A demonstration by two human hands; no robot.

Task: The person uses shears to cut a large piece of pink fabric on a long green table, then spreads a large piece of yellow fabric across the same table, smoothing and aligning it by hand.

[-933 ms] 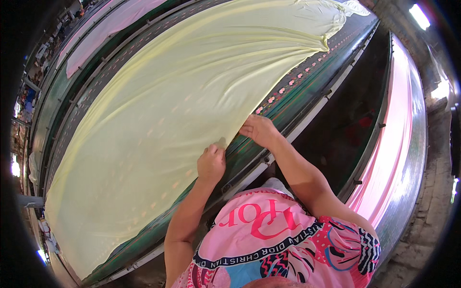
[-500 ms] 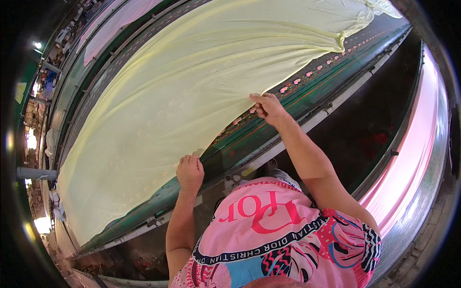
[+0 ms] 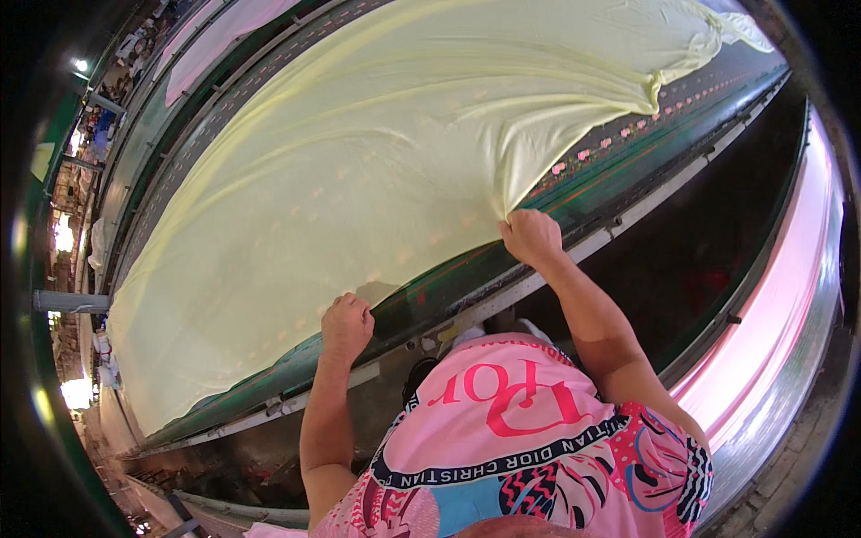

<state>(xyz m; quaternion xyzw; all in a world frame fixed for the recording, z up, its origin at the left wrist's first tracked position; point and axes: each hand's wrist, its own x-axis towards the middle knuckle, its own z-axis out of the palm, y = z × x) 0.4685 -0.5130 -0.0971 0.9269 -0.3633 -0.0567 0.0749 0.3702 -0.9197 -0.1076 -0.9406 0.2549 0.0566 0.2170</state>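
Observation:
A wide sheet of thin pale-yellow fabric [image 3: 296, 206] lies over a long dark table, and a faint pattern shows through it. My right hand [image 3: 533, 238] is closed on the fabric's near edge, and creases fan out from that grip. At the same edge, further left, my left hand [image 3: 348, 325] is closed with its fingers curled at the cloth. Its fingertips are partly hidden. Beyond my right hand, the fabric is bunched into folds [image 3: 655, 94] near the table's right part.
The green table edge [image 3: 448, 280] carries a pale metal rail [image 3: 619, 224]. Small pink printed motifs [image 3: 583, 155] line the bare table strip. Pink fabric lies on a table at right [image 3: 762, 314] and on another at far left [image 3: 211, 54]. A grey post [image 3: 72, 302] stands at left.
My right hand has pulled the fabric edge toward me and slightly right, making sharp creases and covering more of the printed strip. My left hand has shifted slightly left.

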